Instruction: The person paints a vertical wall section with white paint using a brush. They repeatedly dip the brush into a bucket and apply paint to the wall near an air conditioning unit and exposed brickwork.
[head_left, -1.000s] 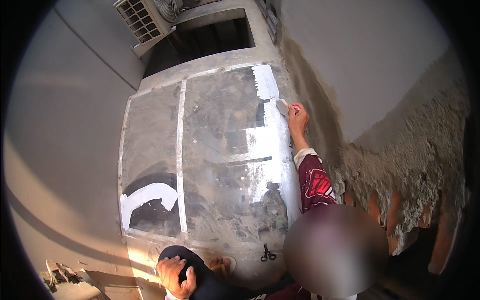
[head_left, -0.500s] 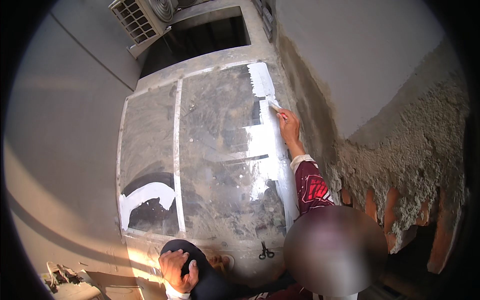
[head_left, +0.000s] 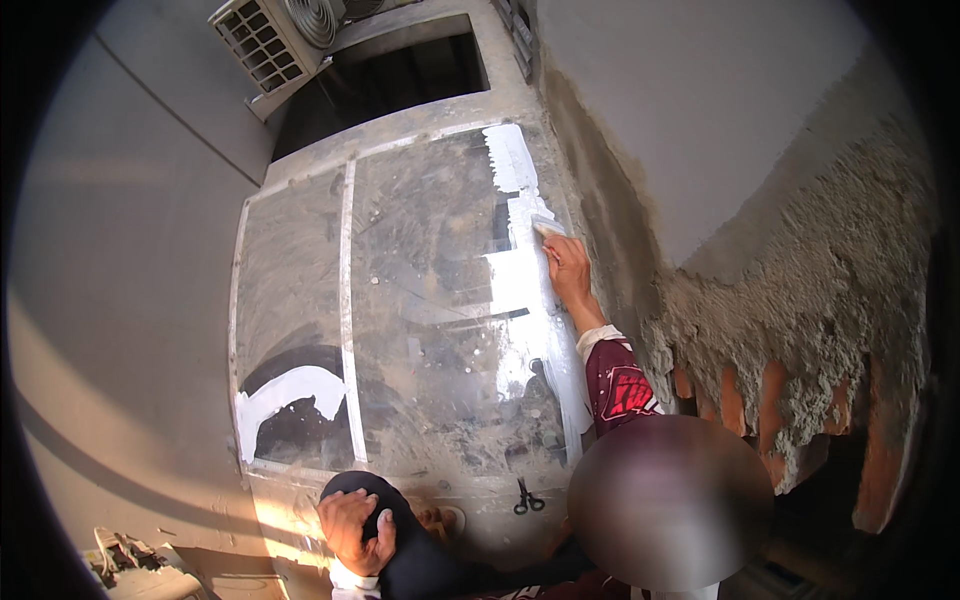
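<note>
Dusty panel (head_left: 420, 235); brush (head_left: 547, 227) slants forward-left from right hand (head_left: 570, 270).

Warm sunlight lower left, dim grey shade beyond — glare on white coating (head_left: 513, 283), black curved fisheye corners

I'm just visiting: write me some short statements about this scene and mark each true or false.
1. The right hand holds a paintbrush. True.
2. The left hand grips the black scissors. False: it rests on the knee; the scissors lie apart from both hands.
3. A curved white patch lies left of the long white strip. True.
4. The right sleeve is plain white. False: it is maroon with a red emblem and pale cuff.
</note>
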